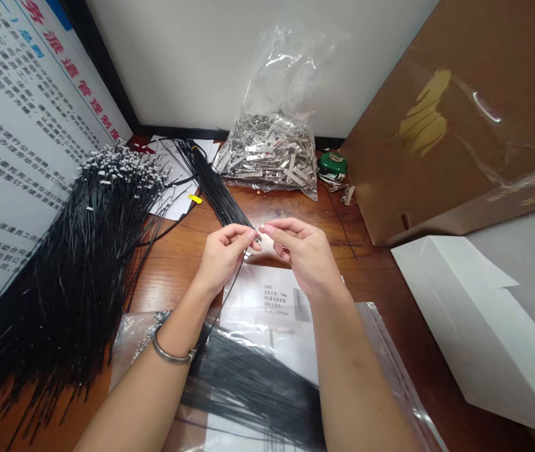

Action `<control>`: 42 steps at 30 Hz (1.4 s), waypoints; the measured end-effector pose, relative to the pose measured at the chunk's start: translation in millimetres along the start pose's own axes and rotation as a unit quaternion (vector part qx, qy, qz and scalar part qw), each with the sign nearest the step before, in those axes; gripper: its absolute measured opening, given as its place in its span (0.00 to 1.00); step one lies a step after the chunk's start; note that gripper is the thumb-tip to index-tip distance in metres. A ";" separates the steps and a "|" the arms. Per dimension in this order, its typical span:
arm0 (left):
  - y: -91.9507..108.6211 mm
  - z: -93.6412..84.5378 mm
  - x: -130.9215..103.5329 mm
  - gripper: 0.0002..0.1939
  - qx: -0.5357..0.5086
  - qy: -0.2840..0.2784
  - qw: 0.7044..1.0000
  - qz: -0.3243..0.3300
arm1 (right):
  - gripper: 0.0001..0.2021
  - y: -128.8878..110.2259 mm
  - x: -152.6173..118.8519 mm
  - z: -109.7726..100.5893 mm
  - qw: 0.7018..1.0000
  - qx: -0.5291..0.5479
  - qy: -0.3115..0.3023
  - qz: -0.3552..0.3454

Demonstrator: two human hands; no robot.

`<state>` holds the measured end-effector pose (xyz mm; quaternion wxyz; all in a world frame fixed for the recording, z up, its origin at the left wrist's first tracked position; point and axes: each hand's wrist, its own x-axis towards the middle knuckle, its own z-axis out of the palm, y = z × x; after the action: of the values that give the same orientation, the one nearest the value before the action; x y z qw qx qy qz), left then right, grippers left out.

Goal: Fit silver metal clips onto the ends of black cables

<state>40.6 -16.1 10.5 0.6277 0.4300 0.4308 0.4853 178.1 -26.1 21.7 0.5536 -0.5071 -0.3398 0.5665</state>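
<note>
Near the middle of the table, my left hand (226,252) pinches the end of a thin black wire (231,289), which hangs down toward a plastic bag. My right hand (301,250) is closed at the fingertips close beside it; whatever it holds is too small to name. Just behind both hands lie the ends of a bundle of black wires (220,194). Under my forearms, a clear bag (371,351) holds many black wires (253,383) over a printed white sheet (248,295).
A large heap of black wires with white ends (88,251) fills the left side. At the back stands a clear bag of metal strips (272,154), beside a green object (332,164). A brown box (465,125) and a white box (475,326) border the right.
</note>
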 end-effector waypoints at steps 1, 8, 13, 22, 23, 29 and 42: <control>-0.1 0.5 0.0 0.12 0.001 -0.001 1.000 0.001 | 0.10 0.1 0.0 0.0 1.000 0.000 0.001 -0.002; -2.3 1.0 0.3 0.11 0.018 -0.021 1.000 0.015 | 0.10 0.4 -0.3 -0.3 1.000 -0.006 -0.018 -0.009; -5.5 -0.9 0.6 0.11 0.047 -0.032 0.998 0.030 | 0.10 1.3 0.0 -0.2 0.999 -0.015 -0.027 -0.014; -4.8 -0.3 0.7 0.09 0.062 -0.029 0.996 0.049 | 0.09 3.1 0.4 -0.4 1.000 -0.017 -0.016 -0.015; -4.7 -0.1 0.6 0.10 0.062 -0.030 0.996 0.048 | 0.09 3.2 0.5 -0.4 1.000 -0.018 -0.014 -0.015; -7.0 -0.8 1.3 0.12 0.056 -0.028 0.997 0.042 | 0.09 2.8 0.8 0.0 1.000 -0.018 0.000 -0.008; -7.6 1.6 0.3 0.13 0.115 -0.004 0.993 0.040 | 0.10 3.3 1.9 0.4 0.999 -0.019 0.030 -0.001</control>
<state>44.1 -17.2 3.6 0.5557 0.5183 0.4641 0.4552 177.0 -24.7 18.3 0.5542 -0.5338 -0.3346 0.5440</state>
